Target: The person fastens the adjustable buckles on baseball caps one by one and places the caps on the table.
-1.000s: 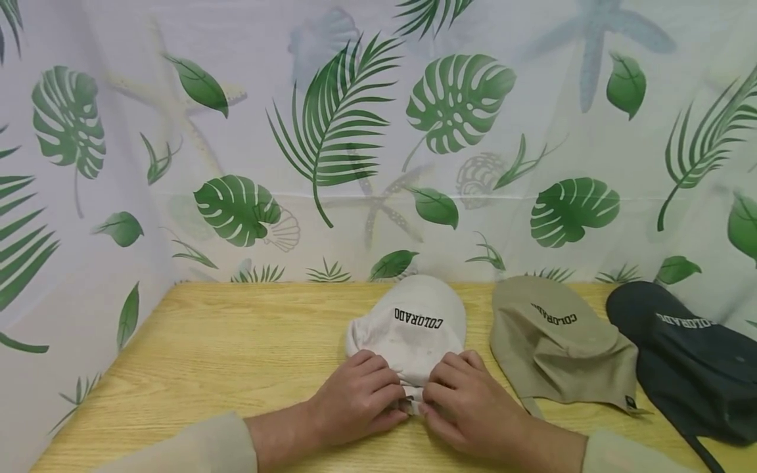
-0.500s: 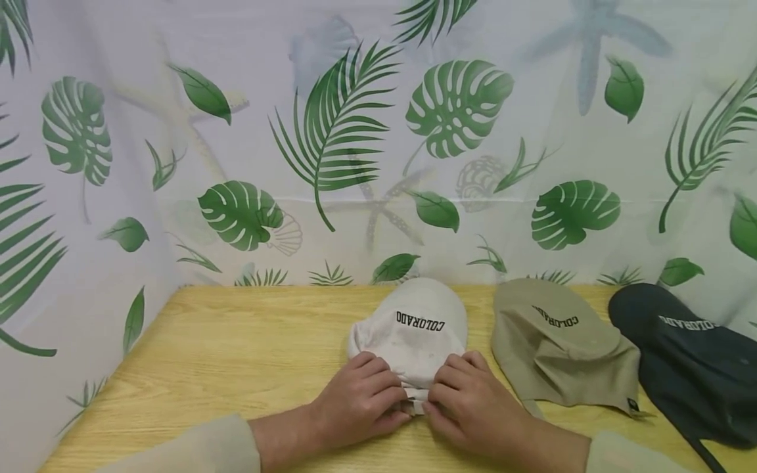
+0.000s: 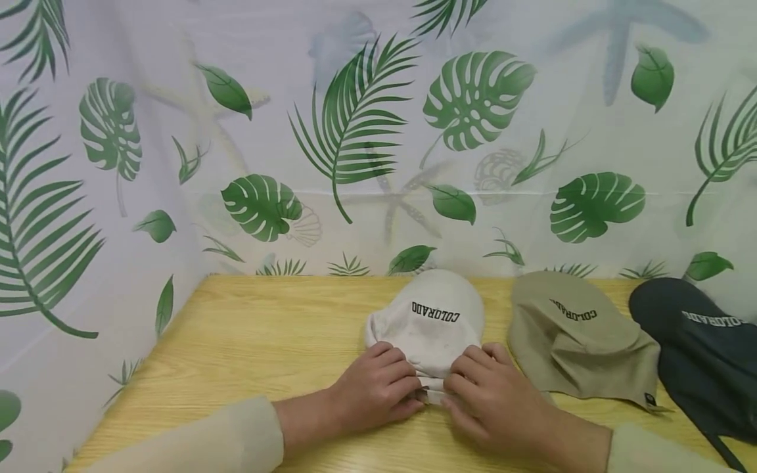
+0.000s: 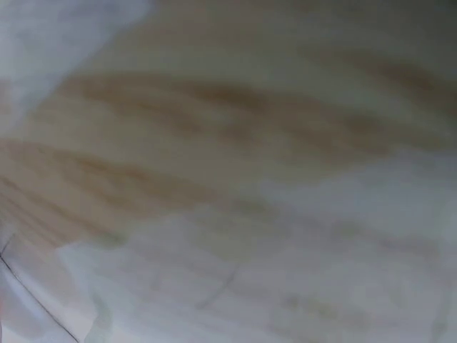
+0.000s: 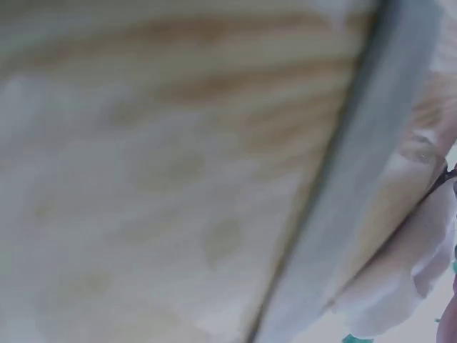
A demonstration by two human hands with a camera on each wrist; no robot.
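A white cap (image 3: 437, 341) with black COLORADO lettering lies on the table, its brim toward the back wall. Both hands are at its near edge, around a narrow strap (image 3: 435, 392). My left hand (image 3: 378, 387) pinches the strap's left side, fingers curled over the fabric. On the other side my right hand (image 3: 493, 397) grips the strap and cap edge with bent fingers. A small dark bit shows by the left fingertips; the fastening itself is mostly hidden. In the right wrist view a pale band (image 5: 350, 179) runs close to the lens; the left wrist view is blurred.
To the right lies a khaki cap (image 3: 582, 351) with the same lettering. Beyond it is a dark cap (image 3: 704, 355), its strap trailing toward the near edge. A leaf-printed cloth (image 3: 367, 249) hangs behind and left of the wooden table (image 3: 278, 328).
The head view has swung slightly left, so everything sits further right in the picture. Both hands keep hold at the cap's near edge, with only small finger shifts around the strap.
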